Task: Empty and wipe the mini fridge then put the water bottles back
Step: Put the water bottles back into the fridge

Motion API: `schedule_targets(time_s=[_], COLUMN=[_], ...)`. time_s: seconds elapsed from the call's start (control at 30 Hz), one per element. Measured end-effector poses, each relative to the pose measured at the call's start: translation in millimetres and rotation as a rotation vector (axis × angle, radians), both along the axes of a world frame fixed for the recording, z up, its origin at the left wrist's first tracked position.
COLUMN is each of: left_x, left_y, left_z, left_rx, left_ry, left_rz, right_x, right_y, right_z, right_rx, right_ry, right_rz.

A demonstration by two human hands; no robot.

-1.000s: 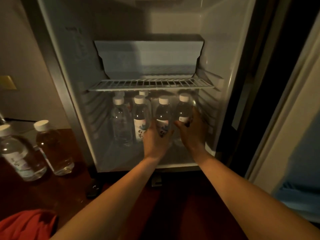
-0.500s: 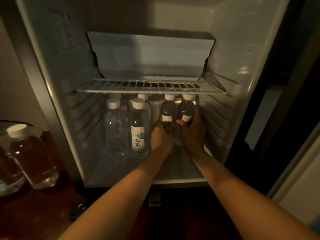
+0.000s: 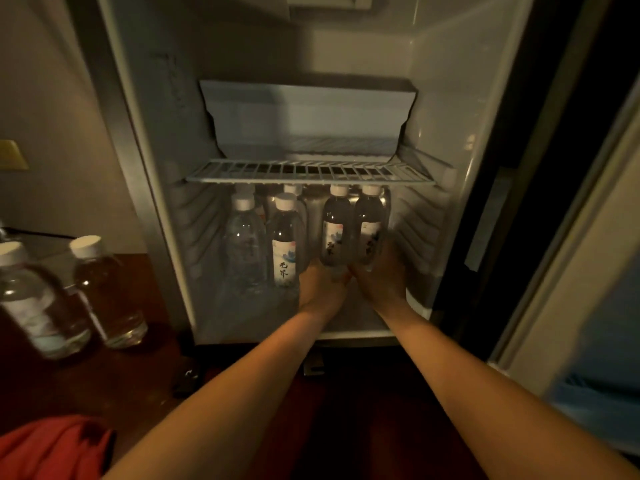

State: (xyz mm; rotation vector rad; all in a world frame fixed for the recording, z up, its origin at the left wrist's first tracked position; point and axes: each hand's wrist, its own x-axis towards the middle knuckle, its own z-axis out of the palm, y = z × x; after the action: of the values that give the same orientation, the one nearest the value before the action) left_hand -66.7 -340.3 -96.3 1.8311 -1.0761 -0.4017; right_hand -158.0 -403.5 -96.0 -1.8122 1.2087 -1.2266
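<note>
Dim mini fridge [image 3: 450,98] stands open; under its wire shelf [image 3: 308,173], left hand [image 3: 320,285] grips one water bottle [image 3: 334,230], right hand [image 3: 381,278] grips another bottle [image 3: 370,226] beside it.

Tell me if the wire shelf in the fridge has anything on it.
Empty: the wire shelf holds nothing; the bottles stand below it.

Both hands [image 3: 353,282] have pushed their two bottles [image 3: 351,230] deeper inside
</note>
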Motion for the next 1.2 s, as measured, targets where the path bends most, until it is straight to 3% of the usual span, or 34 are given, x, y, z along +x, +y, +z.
schedule_targets(time_s=[0.1,0.23,0.4,0.53,0.77,1.2], left_x=[-3.8,1.5,21.9,47.0,101.3,188.4], left_y=[34.5,82.9,152.9,207.6,292.8,360.0], left_z=[5.4,12.3,24.6,27.6,28.1,7.9], left_rx=[-0.001,-0.022,0.007,0.042,0.064,0.184], left_ry=[-0.086,-0.047,-0.186,-0.282,-0.336,-0.43], left_rz=[0.012,0.045,0.112,0.194,0.351,0.485], right_x=[-9.4,-11.8,-6.2,11.1,60.6,160.7], right_y=[31.8,78.0,130.2,166.5,229.6,269.7], right_z=[8.0,30.9,29.7,29.9,23.0,18.8], right_rx=[0.071,0.06,0.0,-0.027,-0.107,-0.234], right_ry=[0.13,0.367,0.236,0.33,0.325,0.298], right_rz=[0.038,0.034,0.13,0.179,0.352,0.554])
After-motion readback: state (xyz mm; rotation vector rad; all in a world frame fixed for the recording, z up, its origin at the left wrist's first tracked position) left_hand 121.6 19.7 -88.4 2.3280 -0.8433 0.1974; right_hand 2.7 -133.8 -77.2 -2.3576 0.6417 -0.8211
